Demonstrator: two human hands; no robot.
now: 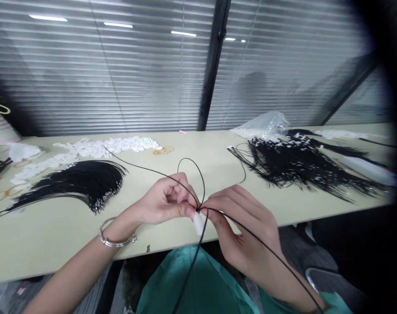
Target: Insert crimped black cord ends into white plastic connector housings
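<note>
Head view: our left hand (175, 200) pinches the white piece (198, 224) at the cord (185, 158) crossing, over the table's (70, 235) front edge; our right hand (247, 231) pinches cord, fingertips nearly closed. We'd grip close, keep loops untangled.

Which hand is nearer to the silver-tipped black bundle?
Left. The left hand is to the right of the silver-tipped black bundle, not touching it; the right hand is farther right.
</note>
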